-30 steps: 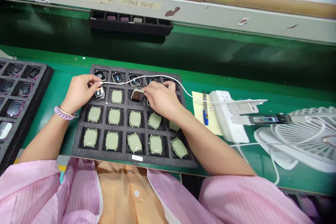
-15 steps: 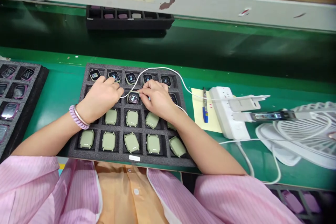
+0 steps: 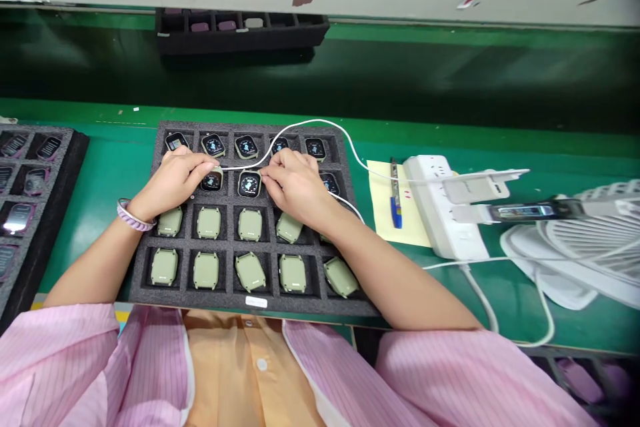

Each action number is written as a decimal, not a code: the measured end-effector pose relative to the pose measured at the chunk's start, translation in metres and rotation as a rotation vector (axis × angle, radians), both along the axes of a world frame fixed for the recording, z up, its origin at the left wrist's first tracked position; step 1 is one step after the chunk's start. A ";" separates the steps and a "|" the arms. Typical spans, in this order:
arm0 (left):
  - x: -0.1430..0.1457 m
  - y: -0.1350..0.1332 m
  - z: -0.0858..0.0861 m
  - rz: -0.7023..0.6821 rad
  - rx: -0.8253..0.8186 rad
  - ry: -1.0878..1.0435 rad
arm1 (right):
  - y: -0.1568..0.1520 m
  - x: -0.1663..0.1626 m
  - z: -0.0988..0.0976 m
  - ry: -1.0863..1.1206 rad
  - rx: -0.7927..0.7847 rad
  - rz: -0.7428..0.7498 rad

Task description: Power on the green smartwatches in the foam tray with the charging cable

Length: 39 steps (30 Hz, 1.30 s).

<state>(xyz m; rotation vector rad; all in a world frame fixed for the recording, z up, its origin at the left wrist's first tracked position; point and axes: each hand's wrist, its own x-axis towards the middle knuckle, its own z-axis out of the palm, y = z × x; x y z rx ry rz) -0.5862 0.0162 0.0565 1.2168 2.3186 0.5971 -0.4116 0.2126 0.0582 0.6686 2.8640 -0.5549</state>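
Note:
A dark foam tray (image 3: 256, 250) holds several smartwatches in its pockets. Lit screens face up in the two far rows; pale green backs face up in the two near rows. My left hand (image 3: 181, 179) is closed, its fingertips pinching the end of a white cable (image 3: 313, 121) above a lit smartwatch (image 3: 213, 180). My right hand (image 3: 296, 188) is closed too, thumb and forefinger together at the right edge of the neighbouring smartwatch (image 3: 249, 184). A second white cable (image 3: 350, 205) comes out from under this hand; whatever the fingertips pinch is hidden.
Right of the tray lie a yellow paper (image 3: 380, 210), a blue pen (image 3: 395, 203) and a white power strip (image 3: 440, 213) with chargers plugged in. A white fan (image 3: 595, 240) lies beyond. Another watch tray (image 3: 60, 193) is at left, and a foam tray (image 3: 240, 45) sits further back.
My left hand has moved slightly left with the cable end, uncovering the smartwatch beside it. My right hand stays by its smartwatch. The view has shifted a little.

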 end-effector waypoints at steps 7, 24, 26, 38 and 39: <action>-0.002 -0.003 -0.003 -0.051 0.013 0.006 | 0.002 0.005 -0.017 0.195 0.067 0.072; 0.005 0.002 0.004 -0.013 -0.125 -0.022 | 0.006 0.002 -0.015 0.112 -0.028 -0.022; 0.008 0.004 0.009 0.019 -0.166 -0.040 | 0.005 0.002 -0.013 0.087 -0.023 -0.030; 0.015 0.008 0.020 0.032 -0.247 0.008 | -0.004 -0.005 0.006 -0.024 -0.091 -0.136; 0.015 0.008 0.020 0.031 -0.250 0.008 | -0.004 -0.005 0.005 -0.009 -0.094 -0.134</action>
